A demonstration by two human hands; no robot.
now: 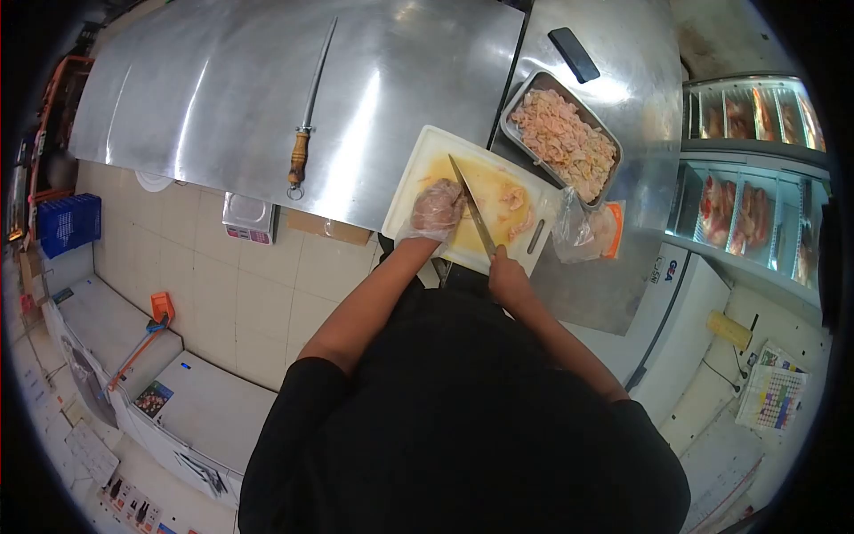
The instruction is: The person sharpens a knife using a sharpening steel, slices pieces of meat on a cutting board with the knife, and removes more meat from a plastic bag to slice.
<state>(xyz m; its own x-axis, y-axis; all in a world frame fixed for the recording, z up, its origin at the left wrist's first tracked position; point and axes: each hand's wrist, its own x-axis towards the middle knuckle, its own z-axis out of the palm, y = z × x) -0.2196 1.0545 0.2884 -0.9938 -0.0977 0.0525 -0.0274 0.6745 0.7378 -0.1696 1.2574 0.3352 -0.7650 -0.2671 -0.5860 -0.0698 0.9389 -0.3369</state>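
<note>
My right hand [511, 279] is closed round the handle of a long kitchen knife [479, 224], whose blade slants up and to the left across a white cutting board [425, 153]. Just left of the blade, my left hand [437, 210] wears a clear plastic glove and rests on the board with its fingers curled in. What lies under those fingers is hidden. Small scraps of raw meat [512, 198], pale pink and probably chicken, lie on the board to the right of the knife. Yellowish liquid wets the board's middle.
A metal tray [507, 125] heaped with chopped raw meat [565, 138] touches the board's upper right. Beside it lies a clear plastic bag [583, 233]. A phone [574, 55] and a sharpening steel [302, 142] lie on the steel tables. A lit display fridge [752, 158] stands right.
</note>
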